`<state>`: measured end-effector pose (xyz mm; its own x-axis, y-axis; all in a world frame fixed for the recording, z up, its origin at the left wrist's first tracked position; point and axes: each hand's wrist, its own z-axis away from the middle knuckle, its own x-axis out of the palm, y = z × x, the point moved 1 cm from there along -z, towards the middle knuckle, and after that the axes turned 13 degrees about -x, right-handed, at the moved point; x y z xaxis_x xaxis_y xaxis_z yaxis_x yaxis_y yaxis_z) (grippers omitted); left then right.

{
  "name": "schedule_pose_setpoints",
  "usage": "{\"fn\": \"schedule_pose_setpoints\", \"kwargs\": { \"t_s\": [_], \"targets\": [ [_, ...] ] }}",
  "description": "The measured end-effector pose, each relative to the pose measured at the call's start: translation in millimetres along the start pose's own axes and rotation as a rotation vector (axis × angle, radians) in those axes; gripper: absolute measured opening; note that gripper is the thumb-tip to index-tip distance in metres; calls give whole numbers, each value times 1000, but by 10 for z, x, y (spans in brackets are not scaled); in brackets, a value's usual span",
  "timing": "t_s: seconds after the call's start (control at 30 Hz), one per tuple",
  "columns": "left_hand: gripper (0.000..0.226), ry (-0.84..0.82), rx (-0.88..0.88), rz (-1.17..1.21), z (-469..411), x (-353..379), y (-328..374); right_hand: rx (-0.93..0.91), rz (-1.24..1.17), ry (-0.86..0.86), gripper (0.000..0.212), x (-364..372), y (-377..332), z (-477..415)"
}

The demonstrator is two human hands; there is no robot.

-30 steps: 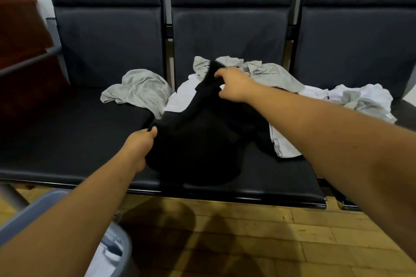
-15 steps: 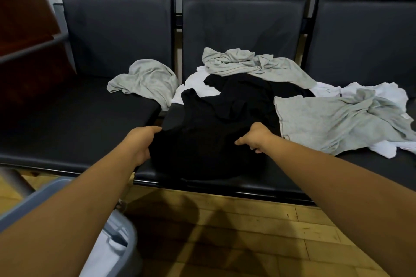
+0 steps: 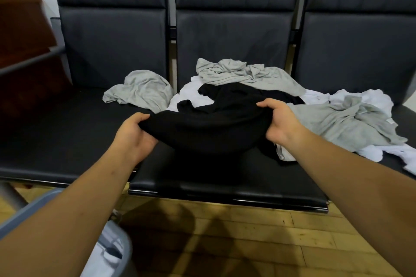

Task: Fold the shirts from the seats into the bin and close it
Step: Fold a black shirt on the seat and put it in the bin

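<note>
A black shirt point(image 3: 209, 128) is lifted a little off the middle black seat point(image 3: 225, 182), sagging between my hands. My left hand point(image 3: 132, 135) grips its left edge and my right hand point(image 3: 281, 123) grips its right edge. Behind it lie a grey shirt point(image 3: 247, 74) on white cloth point(image 3: 186, 94), a second grey shirt point(image 3: 141, 90) on the left seat, and a third grey shirt point(image 3: 351, 123) over white shirts point(image 3: 360, 96) on the right. The grey bin point(image 3: 117, 252) stands at the bottom left, partly hidden by my left arm, with white cloth inside.
Three dark padded seat backs point(image 3: 234, 36) rise behind the pile. A dark red wooden cabinet point(image 3: 22, 51) and a metal rail point(image 3: 31, 60) stand at the left. Wooden floor point(image 3: 247, 243) lies in front of the seats.
My right hand came down from the far end of the black shirt to its near right edge. Both hands now hold the shirt raised off the seat, bunched between them.
</note>
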<state>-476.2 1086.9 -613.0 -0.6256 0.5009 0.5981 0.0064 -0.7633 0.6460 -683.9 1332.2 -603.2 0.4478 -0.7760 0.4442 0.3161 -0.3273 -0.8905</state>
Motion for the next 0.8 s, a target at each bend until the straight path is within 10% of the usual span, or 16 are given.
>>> {"fn": "schedule_pose_setpoints", "kwargs": {
  "t_s": [0.33, 0.53, 0.8],
  "targets": [
    [44, -199, 179, -10, 390, 485, 283, -27, 181, -88, 27, -153, -785, 193],
    [46, -212, 279, -135, 656, 853, 736, -117, 788, 4, 29, -265, -1313, 285],
    [69, -131, 384, -298, 996, 1276, 1236, -208, 284, -84, 22, -83, -1911, 702]
  ]
}}
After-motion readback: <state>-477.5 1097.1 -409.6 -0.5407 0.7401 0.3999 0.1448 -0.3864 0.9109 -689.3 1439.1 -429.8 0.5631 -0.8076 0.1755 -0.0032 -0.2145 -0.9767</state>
